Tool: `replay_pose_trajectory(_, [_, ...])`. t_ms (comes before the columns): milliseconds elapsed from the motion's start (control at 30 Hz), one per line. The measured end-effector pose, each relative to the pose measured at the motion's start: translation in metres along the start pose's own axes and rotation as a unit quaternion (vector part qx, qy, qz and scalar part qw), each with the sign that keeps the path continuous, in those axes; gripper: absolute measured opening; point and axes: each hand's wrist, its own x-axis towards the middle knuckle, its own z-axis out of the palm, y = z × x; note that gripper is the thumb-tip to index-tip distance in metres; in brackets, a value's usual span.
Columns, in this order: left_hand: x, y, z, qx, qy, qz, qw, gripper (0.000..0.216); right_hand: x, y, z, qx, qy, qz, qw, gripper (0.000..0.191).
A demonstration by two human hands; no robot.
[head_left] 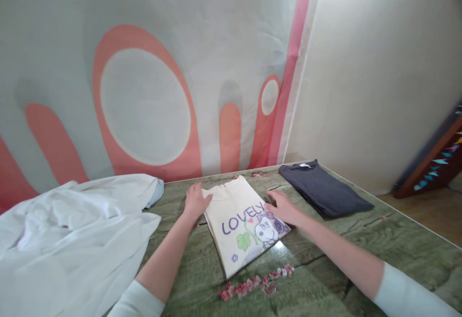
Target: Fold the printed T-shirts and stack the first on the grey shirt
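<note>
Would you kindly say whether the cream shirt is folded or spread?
Folded: the cream shirt forms a compact rectangle, no sleeves showing.

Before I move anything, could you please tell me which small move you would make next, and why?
I would probably slide the left hand and right hand inward beneath the cream shirt, since it lies folded and flat, with one hand at each side.

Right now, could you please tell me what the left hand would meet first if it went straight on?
Probably the printed wall, beyond the far edge of the table; from this single view, the depth ahead of the left hand is hard to judge.
</note>
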Motion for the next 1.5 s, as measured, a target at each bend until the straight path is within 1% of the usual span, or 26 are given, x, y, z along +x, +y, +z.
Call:
replay_pose_trajectory(67, [0.012, -0.02, -0.004, -0.055, -0.017, -0.063, 0.996, 0.066, -0.016, -0.003, -0.004, 0.048, -0.013, 0.035, 0.998, 0.052])
replay_pose_trajectory(133, [0.018, -0.032, -0.005, -0.111, -0.032, -0.104, 0.988, 0.066, -0.029, -0.008, -0.008, 0.058, -0.024, 0.052, 0.997, 0.052])
replay_pose_trajectory(233, [0.021, -0.039, -0.003, -0.148, -0.045, -0.114, 0.981, 0.058, -0.038, -0.018, -0.014, 0.014, -0.028, 0.045, 0.999, 0.054])
replay_pose_trajectory(333, [0.022, -0.036, -0.001, -0.157, -0.05, -0.113, 0.98, 0.057, -0.038, -0.021, -0.017, -0.01, -0.046, 0.063, 0.997, 0.054])
replay_pose_trajectory(400, [0.022, -0.033, 0.0, -0.163, -0.053, -0.116, 0.978, 0.057, -0.035, -0.02, -0.017, -0.004, -0.068, 0.086, 0.994, 0.049])
replay_pose_trajectory(500, [0.021, -0.028, -0.002, -0.171, -0.064, -0.111, 0.977, 0.049, -0.032, -0.017, -0.015, 0.038, -0.093, 0.113, 0.988, 0.037])
replay_pose_trajectory(600, [0.019, -0.024, -0.005, -0.175, -0.084, -0.095, 0.976, 0.034, -0.033, -0.018, -0.015, 0.105, -0.11, 0.124, 0.981, 0.022])
replay_pose_trajectory(667, [0.016, -0.021, -0.008, -0.175, -0.105, -0.088, 0.975, 0.021, -0.036, -0.022, -0.016, 0.142, -0.105, 0.112, 0.978, 0.015])
replay_pose_trajectory(733, [0.014, -0.019, -0.01, -0.177, -0.127, -0.084, 0.972, 0.012, -0.04, -0.025, -0.018, 0.165, -0.081, 0.096, 0.978, 0.013])
replay_pose_trajectory(833, [0.011, -0.013, -0.012, -0.198, -0.147, -0.074, 0.966, 0.009, -0.047, -0.025, -0.02, 0.186, -0.05, 0.089, 0.977, 0.012])
replay_pose_trajectory(933, [0.008, -0.003, -0.015, -0.222, -0.144, -0.056, 0.963, 0.01, -0.053, -0.017, -0.021, 0.217, -0.034, 0.081, 0.972, 0.012])
replay_pose_trajectory(1033, [0.003, 0.012, -0.018, -0.262, -0.157, -0.046, 0.951, 0.015, -0.058, -0.006, -0.026, 0.26, -0.026, 0.065, 0.963, 0.014])
replay_pose_trajectory(1133, [-0.002, 0.033, -0.02, -0.351, -0.198, -0.059, 0.913, 0.018, -0.061, 0.005, -0.038, 0.296, -0.014, 0.054, 0.953, 0.019])
replay_pose_trajectory(1233, [-0.002, 0.062, -0.02, -0.424, -0.212, -0.064, 0.878, 0.02, -0.062, 0.022, -0.057, 0.321, 0.002, 0.052, 0.946, 0.024])
replay_pose_trajectory(1300, [0.002, 0.086, -0.018, -0.463, -0.213, -0.051, 0.859, 0.024, -0.064, 0.038, -0.075, 0.332, 0.017, 0.052, 0.942, 0.029])
replay_pose_trajectory(1400, [0.015, 0.132, -0.013, -0.512, -0.205, -0.026, 0.834, 0.028, -0.067, 0.072, -0.105, 0.352, 0.053, 0.072, 0.932, 0.035])
replay_pose_trajectory(1433, [0.021, 0.149, -0.011, -0.53, -0.201, -0.02, 0.824, 0.029, -0.068, 0.086, -0.116, 0.363, 0.069, 0.088, 0.925, 0.037])
replay_pose_trajectory(1500, [0.034, 0.186, -0.003, -0.574, -0.205, -0.013, 0.793, 0.029, -0.069, 0.115, -0.134, 0.394, 0.109, 0.127, 0.904, 0.039])
